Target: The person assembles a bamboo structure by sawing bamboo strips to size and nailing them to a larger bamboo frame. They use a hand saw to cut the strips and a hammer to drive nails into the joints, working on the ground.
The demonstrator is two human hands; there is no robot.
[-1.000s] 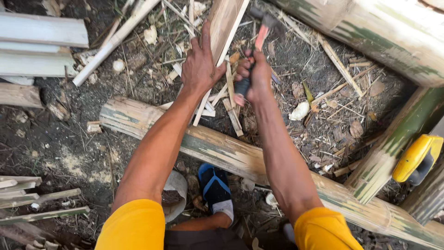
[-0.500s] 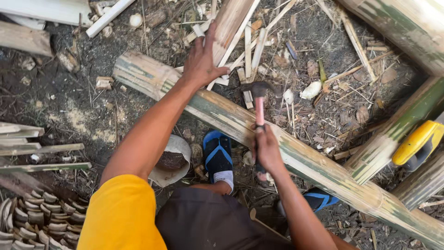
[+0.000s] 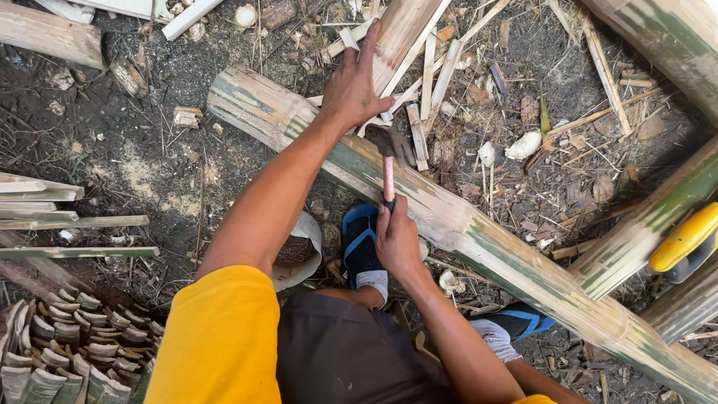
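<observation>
My right hand (image 3: 398, 241) grips the pink handle of a small hammer (image 3: 390, 153), whose dark head rests on a long green-and-tan bamboo pole (image 3: 479, 239) lying diagonally across the ground. My left hand (image 3: 355, 82) reaches past the pole and presses flat on a split bamboo slat (image 3: 400, 30), fingers spread. My feet in blue sandals (image 3: 360, 239) and white socks stand just on the near side of the pole.
Bamboo splinters and chips (image 3: 523, 112) litter the dirt beyond the pole. More bamboo poles (image 3: 658, 37) lie at right, beside a yellow tool (image 3: 684, 239). Flat slats (image 3: 67, 217) and stacked curved pieces (image 3: 52, 344) lie at left. A cut bamboo ring (image 3: 299, 251) sits by my foot.
My right hand drew back from the slats toward my body, then brought the hammer's head onto the pole. My left hand stayed on the slat. The view shifted downward.
</observation>
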